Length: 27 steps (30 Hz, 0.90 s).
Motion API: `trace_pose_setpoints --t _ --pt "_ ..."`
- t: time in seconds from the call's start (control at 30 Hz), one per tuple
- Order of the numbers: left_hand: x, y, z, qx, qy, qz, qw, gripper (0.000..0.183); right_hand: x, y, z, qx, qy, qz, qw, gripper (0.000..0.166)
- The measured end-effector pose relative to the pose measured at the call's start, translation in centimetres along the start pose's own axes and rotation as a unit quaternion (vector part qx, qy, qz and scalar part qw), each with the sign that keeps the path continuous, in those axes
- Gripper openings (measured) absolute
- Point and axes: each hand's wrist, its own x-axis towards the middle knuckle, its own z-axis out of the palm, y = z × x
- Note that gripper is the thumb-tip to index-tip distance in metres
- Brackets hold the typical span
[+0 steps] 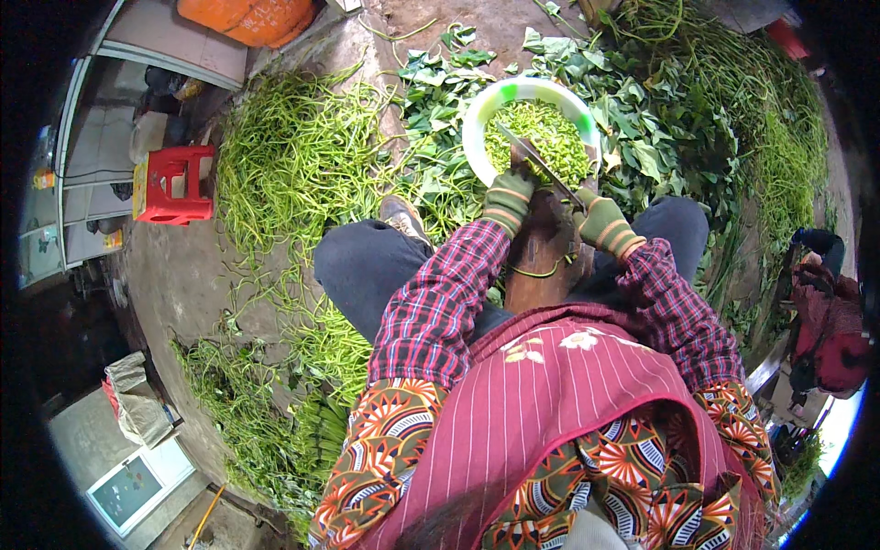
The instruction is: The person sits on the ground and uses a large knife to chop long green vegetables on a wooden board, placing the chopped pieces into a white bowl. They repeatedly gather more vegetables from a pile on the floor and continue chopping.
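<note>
My left hand (510,199), in a green striped knit glove, is closed at the near rim of a white and green basin (474,130); what its fingers hold is hidden. Chopped green stems (540,127) fill much of the basin. In the same kind of glove, my right hand (605,221) grips a long-bladed knife (543,163), whose blade slants up and left over the basin. A brown wooden board (540,240) lies beneath both hands, between my legs, with a thin green stem (540,274) across it.
Loose green stems (295,158) cover the floor at left, and cut leaves (639,130) surround the basin. More stems (784,158) are heaped at right. A red plastic stool (180,184) stands at far left, an orange container (247,20) above it. Another person (828,309) is at far right.
</note>
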Motion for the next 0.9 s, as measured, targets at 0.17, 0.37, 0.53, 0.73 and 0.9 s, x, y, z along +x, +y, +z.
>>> trace_pose_setpoints --t 0.17,0.37,0.53,0.73,0.9 --pt "0.3 0.2 0.8 -0.015 0.021 0.017 1.0 0.015 0.5 1.1 0.8 -0.021 -0.017 -0.004 1.0 0.024" --pt "-0.6 0.1 1.1 -0.009 0.007 0.0 1.0 0.015 1.7 -1.5 0.9 -0.023 -0.045 0.026 0.998 0.027" --pt "-0.6 0.5 -1.4 -0.053 0.046 0.017 0.997 0.015 3.4 1.3 1.2 0.018 -0.018 -0.043 0.999 0.025" --pt "-1.3 -0.1 -0.7 -0.107 0.092 0.006 0.99 0.016 1.8 -0.3 -0.7 0.042 0.053 -0.002 0.998 0.022" --pt "-1.1 0.3 -0.9 -0.051 0.047 0.007 0.998 0.015 -0.1 -1.4 -0.7 0.024 0.017 -0.034 0.999 0.021"
